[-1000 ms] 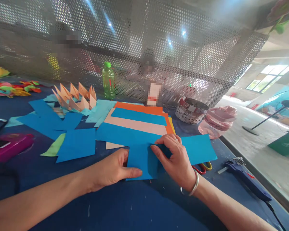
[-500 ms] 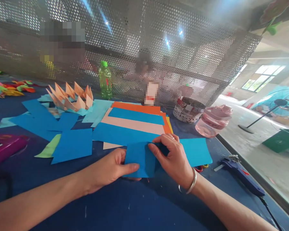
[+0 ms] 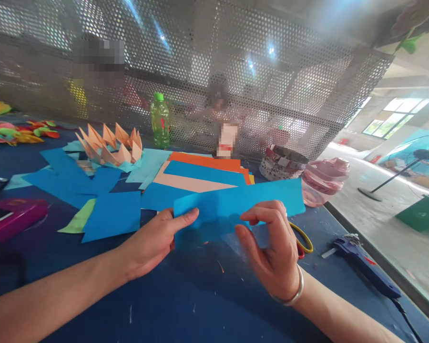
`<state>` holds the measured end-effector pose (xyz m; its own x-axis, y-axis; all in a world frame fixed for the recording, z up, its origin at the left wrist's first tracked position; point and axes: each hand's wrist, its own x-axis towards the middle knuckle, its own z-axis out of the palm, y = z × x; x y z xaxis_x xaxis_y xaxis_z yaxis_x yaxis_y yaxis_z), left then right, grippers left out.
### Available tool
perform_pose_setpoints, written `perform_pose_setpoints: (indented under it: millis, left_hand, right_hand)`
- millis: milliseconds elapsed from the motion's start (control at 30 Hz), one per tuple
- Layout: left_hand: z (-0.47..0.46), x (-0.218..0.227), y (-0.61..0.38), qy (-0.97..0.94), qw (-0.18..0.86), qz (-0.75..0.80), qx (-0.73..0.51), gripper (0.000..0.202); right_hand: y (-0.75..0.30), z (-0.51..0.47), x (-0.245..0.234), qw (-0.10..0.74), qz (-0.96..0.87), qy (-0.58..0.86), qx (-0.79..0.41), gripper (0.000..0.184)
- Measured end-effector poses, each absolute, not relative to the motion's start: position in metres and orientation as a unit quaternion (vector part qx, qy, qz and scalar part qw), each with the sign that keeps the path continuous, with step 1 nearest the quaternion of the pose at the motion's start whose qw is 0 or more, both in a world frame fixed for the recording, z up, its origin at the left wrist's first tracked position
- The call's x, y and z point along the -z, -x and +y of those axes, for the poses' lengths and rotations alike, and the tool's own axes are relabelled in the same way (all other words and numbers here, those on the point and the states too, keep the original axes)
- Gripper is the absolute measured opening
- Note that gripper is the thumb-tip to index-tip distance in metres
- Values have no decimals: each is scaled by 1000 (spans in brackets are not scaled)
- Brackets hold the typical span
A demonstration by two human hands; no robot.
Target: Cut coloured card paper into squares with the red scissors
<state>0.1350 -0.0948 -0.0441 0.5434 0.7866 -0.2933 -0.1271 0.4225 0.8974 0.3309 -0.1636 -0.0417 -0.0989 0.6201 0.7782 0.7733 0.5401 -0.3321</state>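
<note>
a long strip of blue paper is held up in front of me, above a dark blue bench, its right end tilted a little higher than its left. my left hand has its fingers clamped on the strip's left end, thumb flat on the near face and the rest mostly hidden behind. my right hand, with a silver bangle at the wrist, is in front of the strip's right half; its thumb and forefinger are slightly apart, and i cannot tell whether they touch the paper.

just beyond the strip lies a stack of coloured sheets, with orange, pale pink and blue showing. to the left are loose blue pieces, a light green scrap and a standing ring of pointed peach paper folds. a green-capped bottle stands behind them.

on the right, a patterned round container sits beside a pink jug. nearer, the red and yellow handles of scissors show past my right hand, and a blue glue gun lies near the bench edge. a perforated panel rises along the back.
</note>
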Motion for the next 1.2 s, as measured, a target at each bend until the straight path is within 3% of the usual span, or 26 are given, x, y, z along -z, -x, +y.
perform_pose_setpoints:
  millis: [233,433,633,767,933,1067,1200]
  left_hand:
    - [-90,34,-135,-361,776,380,-351,30]
    - [-91,40,-132,-377,775,355,-363,27]
    - [-91,37,-134,-381,753,391,-368,33]
    - [-91,37,-134,-372,754,408,-355,32]
    - [-93,40,-133,-368,769,391,-346,30]
    - [-94,42,-134,-362,776,396,-331,20]
    - [-96,42,-134,-339,775,419,-330,10]
  right_hand:
    - [-321,-156,64,382,-724,551,-164,28]
    - [-317,-154,67,387,-670,522,-358,32]
    - [-317,-155,67,443,-663,517,-311,25]
    - [-314,-158,67,399,-677,518,-338,21]
    - [-312,-161,64,366,-712,472,-368,33]
    - [-311,-165,58,274,-747,460,-394,21]
    - [-307,-168,54,233,-786,445,-360,39]
